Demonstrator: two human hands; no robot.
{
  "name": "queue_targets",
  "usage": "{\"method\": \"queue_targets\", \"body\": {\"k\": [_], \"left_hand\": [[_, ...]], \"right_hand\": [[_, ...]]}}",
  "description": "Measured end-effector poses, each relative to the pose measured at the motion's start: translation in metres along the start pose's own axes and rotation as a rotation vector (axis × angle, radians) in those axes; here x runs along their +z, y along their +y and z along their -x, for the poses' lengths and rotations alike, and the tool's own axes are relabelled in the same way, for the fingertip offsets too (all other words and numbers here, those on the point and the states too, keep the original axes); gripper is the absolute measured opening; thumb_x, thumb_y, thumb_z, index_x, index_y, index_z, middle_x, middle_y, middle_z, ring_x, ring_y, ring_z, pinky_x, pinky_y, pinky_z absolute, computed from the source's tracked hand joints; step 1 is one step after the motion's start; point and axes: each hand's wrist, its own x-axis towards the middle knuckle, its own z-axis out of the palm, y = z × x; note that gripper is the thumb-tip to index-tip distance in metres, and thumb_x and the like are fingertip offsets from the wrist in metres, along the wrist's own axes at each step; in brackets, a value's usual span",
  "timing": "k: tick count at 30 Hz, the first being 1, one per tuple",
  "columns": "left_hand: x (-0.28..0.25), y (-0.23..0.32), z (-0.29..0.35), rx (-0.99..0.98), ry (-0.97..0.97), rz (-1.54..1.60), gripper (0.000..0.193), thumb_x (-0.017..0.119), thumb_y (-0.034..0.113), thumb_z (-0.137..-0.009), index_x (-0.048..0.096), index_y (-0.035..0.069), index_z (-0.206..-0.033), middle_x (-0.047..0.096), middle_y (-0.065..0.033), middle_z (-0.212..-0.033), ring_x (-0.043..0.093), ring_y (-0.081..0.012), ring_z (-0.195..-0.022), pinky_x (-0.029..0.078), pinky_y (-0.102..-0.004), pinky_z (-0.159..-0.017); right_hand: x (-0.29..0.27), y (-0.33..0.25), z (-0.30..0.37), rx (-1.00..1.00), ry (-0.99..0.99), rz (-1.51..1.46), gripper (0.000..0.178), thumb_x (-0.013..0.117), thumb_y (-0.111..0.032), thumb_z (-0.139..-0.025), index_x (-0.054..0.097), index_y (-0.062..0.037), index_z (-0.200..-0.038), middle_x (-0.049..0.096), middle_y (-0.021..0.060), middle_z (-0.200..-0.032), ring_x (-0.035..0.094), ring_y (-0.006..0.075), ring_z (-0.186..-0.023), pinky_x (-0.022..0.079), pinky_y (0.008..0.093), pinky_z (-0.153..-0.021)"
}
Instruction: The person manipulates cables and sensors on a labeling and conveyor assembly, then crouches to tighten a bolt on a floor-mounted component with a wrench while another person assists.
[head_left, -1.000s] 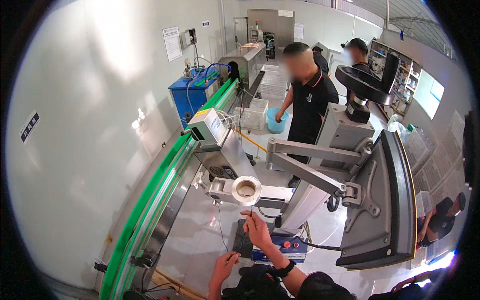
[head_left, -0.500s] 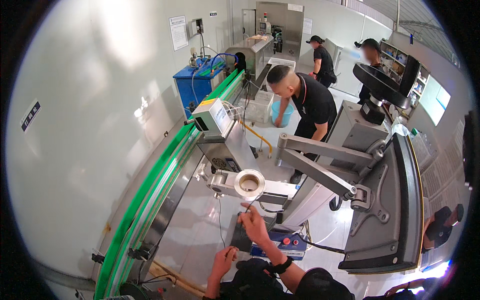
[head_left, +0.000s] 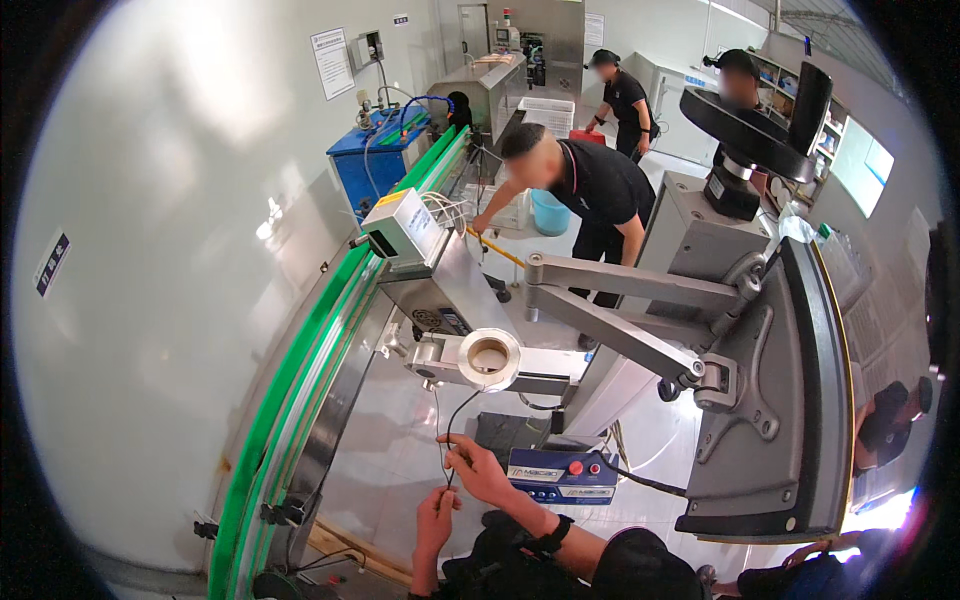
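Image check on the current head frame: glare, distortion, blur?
Head view: washed-out glare high on the left wall; head view: green rail bows near its lower end, fisheye distortion, with black corners; head view: co-workers' faces blurred; head view: left hand and right hand fairly sharp, though small.

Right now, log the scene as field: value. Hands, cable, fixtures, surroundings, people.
Left hand: fingertips pinching black cable
Right hand: fingers at the same cable, higher up; grip unclear
Cable run: curves from just below the silver ring down to the hands
Control box: blue, red buttons, right of the hands
Left side: long green guide rail
Right side: grey panel on a jointed arm
Background: light-blue bucket
Nearest co-worker: dark shirt, bent forward near the bucket
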Motion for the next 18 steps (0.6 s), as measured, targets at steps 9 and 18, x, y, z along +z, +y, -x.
{"method": "queue_targets", "body": {"k": [9,18], "left_hand": [[0.005,0.011,0.002,0.028,0.088,-0.004,0.019,0.049,0.013,-0.086,0.057,-0.003,-0.092,0.06,-0.0066,-0.077,0.056,-0.0114,-0.073,0.043,-0.0244,-0.07],[0.007,0.007,0.007,0.046,0.062,-0.05,0.018,0.051,0.013,-0.085,0.058,-0.004,-0.088,0.062,-0.0083,-0.075,0.057,-0.013,-0.072,0.043,-0.0251,-0.069]], "right_hand": [[-0.013,-0.011,0.003,-0.021,0.091,-0.032,0.027,0.044,-0.01,-0.087,0.05,-0.0051,-0.113,0.045,0.0007,-0.065,0.041,0.0071,-0.061,0.038,0.0223,-0.058],[-0.012,-0.006,0.009,0.002,0.104,-0.064,0.026,0.043,-0.01,-0.087,0.052,-0.0053,-0.112,0.039,-0.0025,-0.064,0.035,0.0057,-0.059,0.034,0.0209,-0.055]]}}
